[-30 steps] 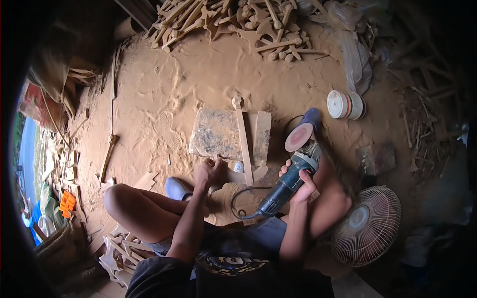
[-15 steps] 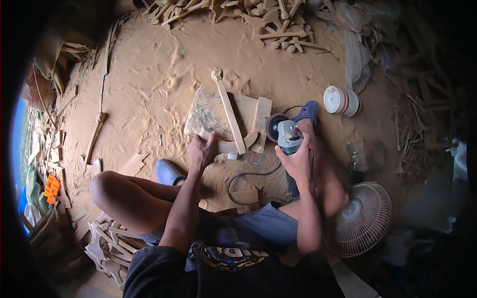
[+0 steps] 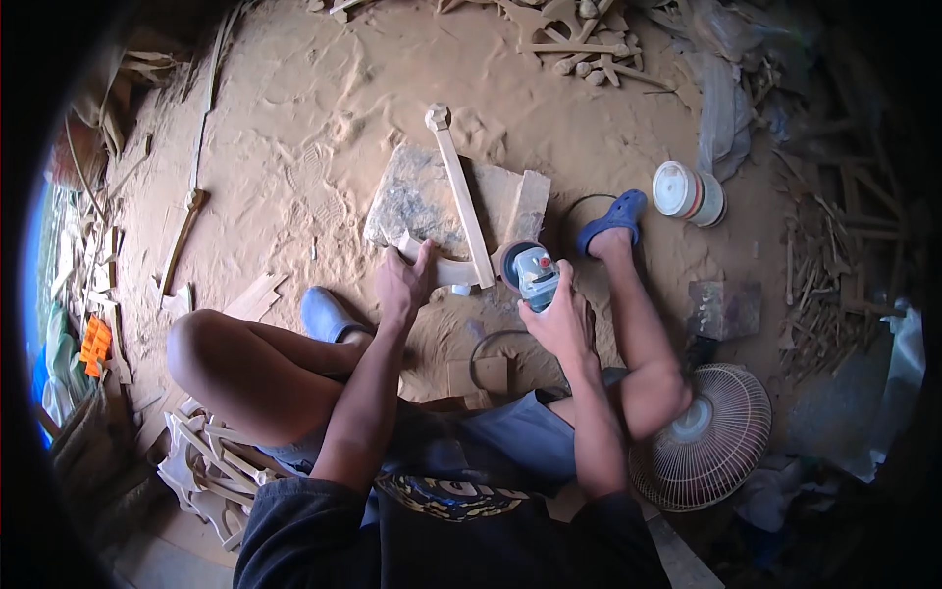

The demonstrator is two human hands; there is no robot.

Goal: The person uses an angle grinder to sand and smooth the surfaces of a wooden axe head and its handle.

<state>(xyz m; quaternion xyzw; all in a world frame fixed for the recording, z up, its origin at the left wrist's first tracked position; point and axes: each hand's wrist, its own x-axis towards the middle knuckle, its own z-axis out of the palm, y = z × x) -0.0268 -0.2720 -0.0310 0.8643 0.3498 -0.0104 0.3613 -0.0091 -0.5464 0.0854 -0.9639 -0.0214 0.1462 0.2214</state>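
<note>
The flat block [image 3: 412, 206] at 12 o'clock from the lap makes a broad rest, so keeping the work low and pressed against it should cut down chatter. Across its top lies a long wooden stick [image 3: 461, 206], knob at 12 o'clock and lower end near 5, over a curved piece of wood [image 3: 453, 272] along the block's near edge — whether the two are joined I cannot tell. The grinder [image 3: 538, 279] sits at about 4 to 5 o'clock from the block's middle; a light, even touch would suit it better than a hard push. The right hand [image 3: 565, 322] is wrapped round its body, and a firm wrist should help against kick. The left hand [image 3: 406, 283], at 7 o'clock, grips the curved piece's left end, best kept well back from the disc [image 3: 508, 263] — that is right by the curve's other end, though contact is unclear
</note>
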